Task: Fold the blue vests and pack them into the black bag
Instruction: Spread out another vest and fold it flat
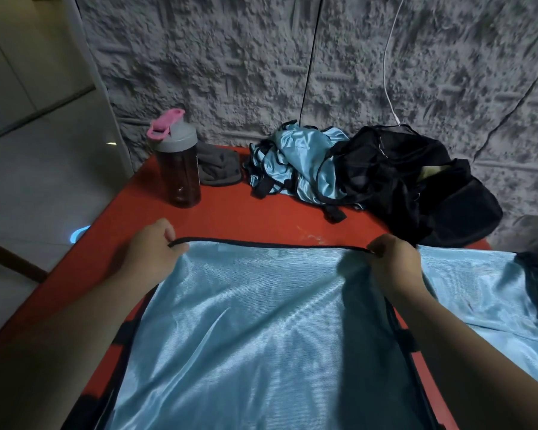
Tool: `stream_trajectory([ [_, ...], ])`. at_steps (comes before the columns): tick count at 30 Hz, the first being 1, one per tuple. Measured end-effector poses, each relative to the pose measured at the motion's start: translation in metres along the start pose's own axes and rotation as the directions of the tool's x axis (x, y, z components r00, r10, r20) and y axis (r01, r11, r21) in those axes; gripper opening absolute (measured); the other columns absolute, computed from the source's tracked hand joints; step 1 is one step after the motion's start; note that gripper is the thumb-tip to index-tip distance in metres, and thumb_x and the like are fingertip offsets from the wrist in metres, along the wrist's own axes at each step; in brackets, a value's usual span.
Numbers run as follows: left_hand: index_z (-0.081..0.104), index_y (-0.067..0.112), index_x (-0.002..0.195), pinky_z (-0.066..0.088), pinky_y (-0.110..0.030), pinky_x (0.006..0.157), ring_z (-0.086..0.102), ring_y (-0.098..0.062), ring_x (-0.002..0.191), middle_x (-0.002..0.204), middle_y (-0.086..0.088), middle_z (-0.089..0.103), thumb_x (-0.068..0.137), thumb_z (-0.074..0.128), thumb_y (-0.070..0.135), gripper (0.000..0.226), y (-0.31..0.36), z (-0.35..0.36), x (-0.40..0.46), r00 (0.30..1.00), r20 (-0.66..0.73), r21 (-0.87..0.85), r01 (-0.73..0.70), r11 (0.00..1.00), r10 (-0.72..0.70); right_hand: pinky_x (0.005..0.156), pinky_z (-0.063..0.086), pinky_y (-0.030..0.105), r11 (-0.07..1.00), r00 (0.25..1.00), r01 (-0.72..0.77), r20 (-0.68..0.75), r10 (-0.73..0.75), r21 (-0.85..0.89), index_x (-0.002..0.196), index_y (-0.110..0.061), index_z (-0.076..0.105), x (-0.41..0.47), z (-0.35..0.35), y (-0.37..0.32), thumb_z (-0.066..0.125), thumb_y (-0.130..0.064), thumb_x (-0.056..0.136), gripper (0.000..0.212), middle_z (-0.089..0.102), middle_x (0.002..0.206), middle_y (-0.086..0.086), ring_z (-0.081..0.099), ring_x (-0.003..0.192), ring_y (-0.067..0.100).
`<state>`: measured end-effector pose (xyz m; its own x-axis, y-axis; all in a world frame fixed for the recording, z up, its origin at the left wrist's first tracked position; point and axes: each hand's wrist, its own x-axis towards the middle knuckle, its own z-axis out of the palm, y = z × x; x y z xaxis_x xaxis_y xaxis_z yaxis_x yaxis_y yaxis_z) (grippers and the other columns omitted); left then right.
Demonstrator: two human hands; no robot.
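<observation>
Person, seen from a head-worn camera: two forearms and two hands only.
- Left hand (151, 248): bare, no glove, no ring or watch showing.
- Right hand (393, 259): bare, no glove, no ring or watch showing.
- Forearms: both bare from the lower edge of the view up to the wrists; no sleeve, cuff, strap or band visible along them.
- Markings: none to be made out in the dim light.
- Rest of the body: out of view.
</observation>
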<state>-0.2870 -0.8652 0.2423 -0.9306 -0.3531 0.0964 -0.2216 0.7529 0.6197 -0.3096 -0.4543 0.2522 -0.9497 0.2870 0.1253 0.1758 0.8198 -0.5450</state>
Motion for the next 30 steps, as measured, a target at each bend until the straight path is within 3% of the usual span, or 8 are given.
stream_trajectory([
  [7,0.054,0.016,0.08,0.046,-0.042,0.073,0.053,-0.033,0.08,0.084,-0.007,0.054,0.083,0.077,0.036,0.031,0.037,-0.006,-0.029,0.967,-0.183,0.121,-0.156,0.98,0.177,0.091,0.045,0.038,0.988,0.979,0.141,-0.136,-0.149,-0.067,0.114,-0.012,0.069,-0.033,0.0,-0.058,0.068,-0.021,0.092,0.024,0.062,0.112,0.017,0.058,0.106,0.037],
  [9,0.059,0.021,0.083,0.046,-0.041,0.075,0.057,-0.029,0.083,0.086,-0.001,0.06,0.088,0.062,0.046,0.026,0.045,0.01,-0.055,0.935,-0.05,0.139,-0.341,0.93,0.351,0.097,0.045,0.036,0.95,0.95,0.31,-0.036,-0.309,0.022,0.124,-0.013,0.064,-0.068,0.017,-0.083,0.064,-0.021,0.094,0.031,0.061,0.124,0.013,0.057,0.116,0.031],
  [11,0.066,0.028,0.11,0.046,-0.045,0.096,0.06,-0.027,0.112,0.116,0.003,0.067,0.09,0.036,0.058,0.047,0.04,0.034,-0.075,0.9,0.152,0.206,-0.433,0.877,0.409,0.117,0.035,0.043,0.901,0.886,0.431,0.173,-0.431,0.036,0.147,-0.013,0.044,-0.096,0.043,-0.089,0.055,-0.03,0.099,0.052,0.043,0.153,0.013,0.039,0.141,0.03],
  [13,0.042,0.037,0.148,0.023,-0.048,0.12,0.031,-0.02,0.148,0.158,0.007,0.038,0.089,0.01,0.063,0.072,0.031,0.051,-0.08,0.901,0.299,0.285,-0.398,0.872,0.313,0.128,0.007,0.046,0.876,0.835,0.471,0.375,-0.403,-0.108,0.162,-0.02,0.009,-0.106,0.064,-0.076,0.03,-0.056,0.104,0.071,0.004,0.17,0.006,0.001,0.157,0.025],
  [15,0.003,0.041,0.159,-0.001,-0.046,0.125,-0.001,-0.016,0.156,0.169,0.011,0.0,0.087,-0.004,0.066,0.077,0.025,0.059,-0.079,0.916,0.325,0.37,-0.354,0.859,0.237,0.127,-0.006,0.047,0.861,0.831,0.471,0.427,-0.358,-0.195,0.162,-0.024,-0.007,-0.104,0.068,-0.06,-0.004,-0.072,0.094,0.084,-0.01,0.169,0.005,-0.016,0.156,0.022],
  [18,-0.016,0.037,0.158,-0.008,-0.044,0.125,-0.011,-0.015,0.155,0.166,0.006,-0.017,0.092,0.001,0.069,0.075,0.023,0.062,-0.078,0.946,0.271,0.409,-0.282,0.868,0.179,0.127,-0.006,0.045,0.868,0.857,0.433,0.409,-0.313,-0.243,0.161,-0.025,-0.01,-0.096,0.057,-0.034,-0.016,-0.074,0.088,0.088,-0.013,0.169,0.004,-0.021,0.154,0.019],
  [26,-0.003,0.02,0.162,-0.005,-0.039,0.125,-0.008,-0.01,0.155,0.169,0.007,-0.007,0.106,0.013,0.036,0.06,0.029,0.059,-0.062,0.957,0.289,0.4,-0.128,0.907,0.008,0.127,-0.003,0.04,0.884,0.932,0.275,0.331,-0.148,-0.378,0.163,-0.019,-0.001,-0.065,0.034,0.019,-0.001,-0.068,0.098,0.081,-0.006,0.17,-0.002,-0.014,0.155,0.012],
  [30,-0.001,0.022,0.162,-0.005,-0.036,0.125,-0.007,-0.009,0.154,0.169,0.007,-0.006,0.106,0.022,0.04,0.064,0.021,0.053,-0.055,0.948,0.318,0.357,-0.147,0.923,0.028,0.127,-0.004,0.038,0.875,0.915,0.313,0.366,-0.173,-0.369,0.163,-0.021,-0.004,-0.059,0.027,0.028,0.002,-0.066,0.1,0.077,-0.009,0.17,-0.003,-0.016,0.154,0.01],
])
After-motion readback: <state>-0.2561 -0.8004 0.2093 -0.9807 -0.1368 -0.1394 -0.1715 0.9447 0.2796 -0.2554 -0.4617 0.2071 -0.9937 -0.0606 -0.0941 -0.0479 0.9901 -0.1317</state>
